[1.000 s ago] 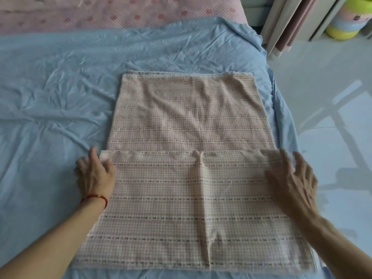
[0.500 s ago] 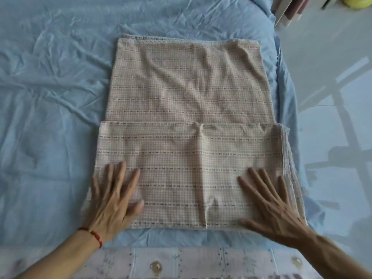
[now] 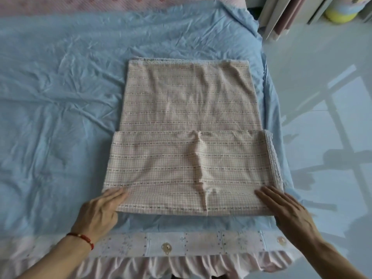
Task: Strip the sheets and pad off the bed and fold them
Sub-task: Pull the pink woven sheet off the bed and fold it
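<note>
A pink checked sheet (image 3: 187, 109), folded into a rectangle with its near part doubled over, lies on the light blue sheet (image 3: 60, 117) that covers the bed. My left hand (image 3: 100, 212) holds the folded sheet's near left corner, fingers over the edge, and creases in the cloth run out from it. My right hand (image 3: 285, 210) rests on the near right corner with its fingers straight. The thumbs of both hands are hidden. A lace trim (image 3: 273, 158) runs along the fold's right side.
A white flowered band with buttons (image 3: 167, 247) and a pink ruffle (image 3: 181, 264) edge the bed nearest me. A pink patterned pad (image 3: 100, 5) shows at the far side. Glossy floor (image 3: 322, 117) lies right of the bed, with curtains (image 3: 281, 15) and a yellow toy (image 3: 340, 13).
Both hands slid back from flat on the doubled part to its near corners. The left hand now has hold of its corner. The view tilted up a little.
</note>
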